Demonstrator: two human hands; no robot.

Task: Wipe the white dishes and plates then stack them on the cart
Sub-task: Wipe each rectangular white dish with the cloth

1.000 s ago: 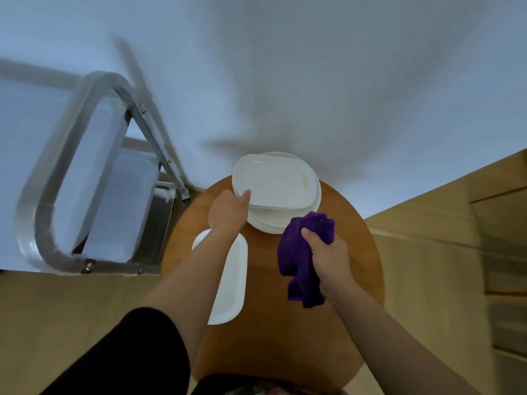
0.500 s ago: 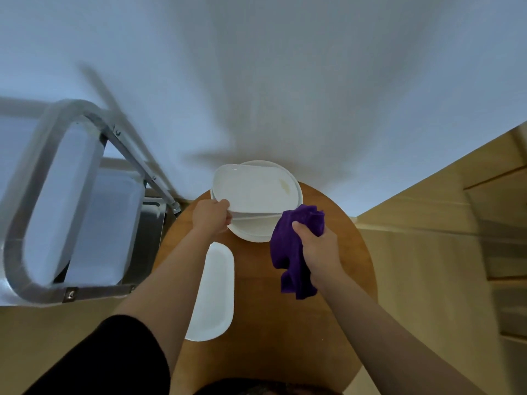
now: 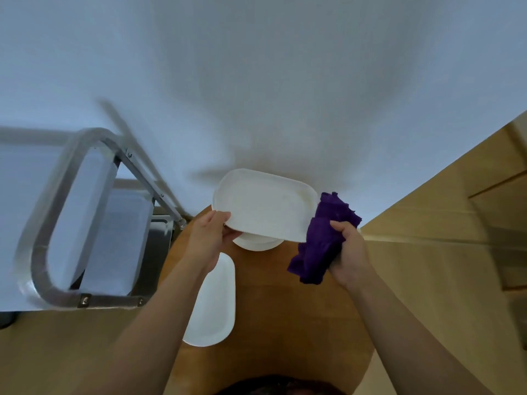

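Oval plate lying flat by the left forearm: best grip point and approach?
Judging by its pose, take the oval plate by its long right rim, coming from the bare table side: it lies flat, the left forearm crosses its left edge, so fingers would hook under the raised rim.

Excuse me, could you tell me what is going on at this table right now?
A person is wiping white dishes at a round wooden table. The left hand grips the rim of a rectangular white dish, lifted clear of the round plates under it. The right hand holds a bunched purple cloth at the dish's right end. An oval white plate lies on the table, and the metal cart stands to the left.
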